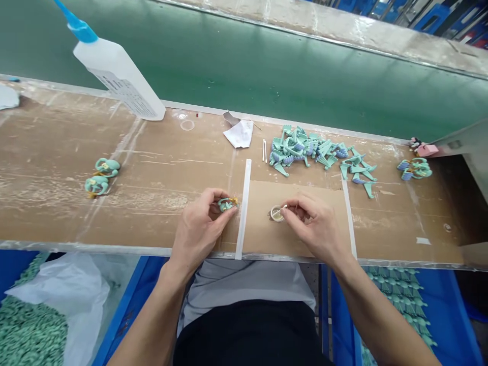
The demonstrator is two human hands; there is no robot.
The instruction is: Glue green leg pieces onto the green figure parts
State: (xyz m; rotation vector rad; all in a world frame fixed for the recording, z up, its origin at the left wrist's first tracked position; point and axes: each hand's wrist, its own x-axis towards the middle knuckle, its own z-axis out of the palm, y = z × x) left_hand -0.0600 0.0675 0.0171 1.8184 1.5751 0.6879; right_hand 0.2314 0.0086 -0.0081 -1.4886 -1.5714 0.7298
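**Inspector:** Left hand [200,229], pose and grip?

**Assistant:** Forearm comes in from 7 o'clock, fingers curled inward. Grip pressed together, pinching a mint-green plastic piece [227,205], a small curved moulding with a yellow end, just above the worktop [163,188], which has a scuffed brown surface.

**Inspector:** Right hand [314,226]?

**Assistant:** Forearm comes in from 5 o'clock, fingers bent downward. Grip pressed together, pinching a thin white cotton swab [284,208], its tip at a small round dish [276,213] with pale yellowish contents. The dish sits on a brown cardboard sheet [293,190], and a narrow white strip [243,208] lies between the two hands.

**Inspector:** Surrounding materials?

**Assistant:** At 1 o'clock from the dish, a loose heap of mint-green moulded parts [305,150] with ribbed lilac sections. At 12 o'clock, crumpled white paper [238,133]. At 9 o'clock on the worktop, two curled green figures [102,175]. At 10 o'clock, a white plastic squeeze bottle [122,81] with a blue nozzle. Below the worktop at 5 o'clock, a blue bin [430,310] holds green parts.
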